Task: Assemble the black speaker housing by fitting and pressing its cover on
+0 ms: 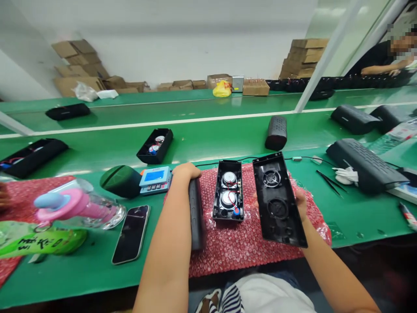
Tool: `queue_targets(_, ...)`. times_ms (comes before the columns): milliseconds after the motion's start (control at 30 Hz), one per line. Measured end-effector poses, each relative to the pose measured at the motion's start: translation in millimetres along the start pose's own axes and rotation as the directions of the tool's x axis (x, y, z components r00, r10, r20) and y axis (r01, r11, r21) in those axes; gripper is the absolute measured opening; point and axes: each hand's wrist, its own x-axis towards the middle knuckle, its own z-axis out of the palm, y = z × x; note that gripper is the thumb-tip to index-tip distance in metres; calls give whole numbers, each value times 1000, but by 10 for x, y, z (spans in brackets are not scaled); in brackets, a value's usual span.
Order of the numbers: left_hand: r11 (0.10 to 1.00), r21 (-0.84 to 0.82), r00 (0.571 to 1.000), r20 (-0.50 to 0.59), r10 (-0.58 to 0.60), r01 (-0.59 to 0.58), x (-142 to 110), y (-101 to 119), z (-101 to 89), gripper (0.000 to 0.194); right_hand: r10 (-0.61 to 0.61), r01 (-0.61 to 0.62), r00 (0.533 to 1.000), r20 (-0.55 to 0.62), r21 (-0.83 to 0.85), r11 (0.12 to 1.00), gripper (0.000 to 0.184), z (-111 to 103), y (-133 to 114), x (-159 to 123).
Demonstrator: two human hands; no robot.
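My left hand (185,170) grips the far end of a black speaker shell (196,213) standing on its edge on the red bubble wrap (234,248). My right hand (299,202) holds a black speaker cover (278,200) from beneath, its inner side with two round grilles facing up. Between the two lies an open speaker body (228,191) with two round drivers and red wiring, resting on the bubble wrap.
On the left stand a pink-capped clear bottle (78,206), a green bottle (42,241), a phone (132,234) and a blue meter (155,179). Tweezers (329,182) and a black speaker (365,165) lie on the right. More speaker bodies sit on the green conveyor (208,139); another person works at far right.
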Motion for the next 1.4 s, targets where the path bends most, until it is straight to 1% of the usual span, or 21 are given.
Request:
queue_targets(33, 1000, -13, 1000, -11, -20, 19, -7, -29, 8, 42, -3, 3, 1000, -12, 28, 1000, 88, -32, -35, 14)
queue_targets(100, 998, -41, 998, -45, -52, 50, -29, -44, 36, 40, -11, 8, 1000, 21, 110, 994, 77, -78, -136, 68)
queue_targets(133, 997, -56, 995, -74, -59, 55, -44, -29, 52, 39, -34, 30, 999, 37, 101, 994, 73, -85, -203, 104)
queue_targets(167, 996, -71, 992, -110, -55, 48, -59, 1, 67, 38, -79, 77, 996, 39, 50, 996, 71, -75, -281, 143)
queue_targets(200, 996, -87, 988, -147, -40, 27, -74, 42, 81, 36, -136, 137, 990, 24, -52, 989, 72, -47, -367, 183)
queue_targets(233, 995, -104, 983, -182, -12, -7, -89, 91, 92, 34, -193, 188, 981, -9, -197, 962, 75, 0, -460, 221)
queue_targets(267, 991, -122, 977, -211, 26, -52, -102, 141, 101, 32, -241, 209, 969, -48, -354, 912, 80, 65, -556, 258)
queue_targets(333, 974, -157, 959, -256, 118, -161, -119, 230, 119, 29, -276, 160, 956, -101, -609, 777, 91, 237, -746, 328)
queue_targets(367, 961, -171, 946, -281, 163, -216, -122, 261, 129, 28, -269, 119, 956, -112, -693, 711, 93, 334, -837, 363)
queue_targets(400, 946, -183, 929, -309, 202, -267, -119, 282, 140, 27, -256, 81, 959, -120, -751, 655, 94, 433, -921, 398)
queue_targets(467, 913, -205, 894, -361, 265, -353, -99, 292, 168, 26, -233, 36, 965, -124, -814, 579, 94, 617, -1067, 464)
queue_targets(600, 818, -254, 823, -411, 392, -516, -25, 280, 243, 27, -166, -19, 979, -122, -856, 517, 95, 887, -1235, 544)
queue_targets(700, 735, -284, 765, -438, 472, -616, 27, 322, 294, 28, -151, -34, 981, -125, -868, 496, 93, 1016, -1261, 558)
queue_targets(767, 701, -300, 745, -440, 501, -647, 51, 363, 315, 29, -144, -56, 979, -143, -872, 486, 94, 1070, -1250, 563)
queue_targets(867, 672, -312, 732, -418, 538, -672, 72, 398, 325, 31, -135, -83, 977, -165, -877, 474, 94, 1100, -1223, 572)
queue_targets(1000, 646, -322, 719, -379, 582, -692, 88, 391, 321, 33, -122, -107, 976, -181, -884, 456, 93, 1085, -1208, 577)
queue_targets(1200, 648, -319, 722, -353, 595, -691, 106, 387, 329, 35, -117, -131, 973, -198, -895, 425, 93, 1086, -1235, 578)
queue_targets(1400, 654, -308, 721, -351, 598, -691, 112, 392, 332, 37, -119, -128, 974, -194, -898, 420, 93, 1099, -1234, 590)
